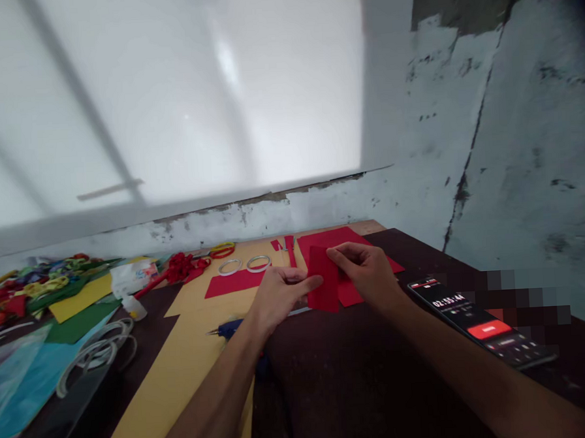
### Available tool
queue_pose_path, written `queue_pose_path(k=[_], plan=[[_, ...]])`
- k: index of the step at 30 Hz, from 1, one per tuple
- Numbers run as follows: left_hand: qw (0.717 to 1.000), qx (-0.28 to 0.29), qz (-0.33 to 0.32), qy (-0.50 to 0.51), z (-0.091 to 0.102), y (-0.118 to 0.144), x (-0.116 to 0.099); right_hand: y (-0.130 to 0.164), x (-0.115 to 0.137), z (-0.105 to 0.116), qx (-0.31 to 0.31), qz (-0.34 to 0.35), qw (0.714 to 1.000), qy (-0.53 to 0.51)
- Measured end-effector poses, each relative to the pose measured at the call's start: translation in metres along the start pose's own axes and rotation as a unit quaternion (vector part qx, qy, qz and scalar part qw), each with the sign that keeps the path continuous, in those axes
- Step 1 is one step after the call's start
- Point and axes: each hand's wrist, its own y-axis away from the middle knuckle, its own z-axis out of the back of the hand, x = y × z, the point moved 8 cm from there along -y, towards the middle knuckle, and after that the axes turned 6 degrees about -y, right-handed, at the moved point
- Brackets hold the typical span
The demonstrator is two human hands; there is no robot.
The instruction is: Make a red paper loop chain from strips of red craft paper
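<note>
Far left: heap of coloured paper shapes [36,285], with yellow, green and blue paper sheets [76,315] on the dark table [360,385].
Left of centre: clear plastic rings [96,353]; small white glue bottle [133,307]; red paper flower [180,267]; two white tape rolls [244,265] on a tan kraft sheet [182,362].
Left hand [277,298]: fingers closed in a pinch on the left edge of the small red paper rectangle [324,279], thumb pointing right.
Blue-handled tool [229,328]: lies just below the left hand; type unclear.
Task piece: the small red paper rectangle is held up between both hands, above the larger red paper sheets [343,242] lying on the table.
Right hand [368,270]: fingertips pinched on the rectangle's upper right edge.
Far right: black smartphone [479,323] showing a timer, well apart from the paper.
Handling judgement: keep both pinches near the edges, align the corners, then press evenly; thin paper creases crookedly if pulled.
</note>
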Motion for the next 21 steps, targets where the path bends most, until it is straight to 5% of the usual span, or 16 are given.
queue_pose_path(k=[9, 21], plan=[[0.999, 0.008, 0.005, -0.039, 0.001, -0.001, 0.003, 0.0, -0.002, 0.012, -0.069, -0.001, 0.998, -0.005], [0.999, 0.011, -0.004, -0.051, 0.001, -0.003, 0.004, 0.0, 0.003, 0.013, -0.067, 0.013, 0.997, 0.045]])
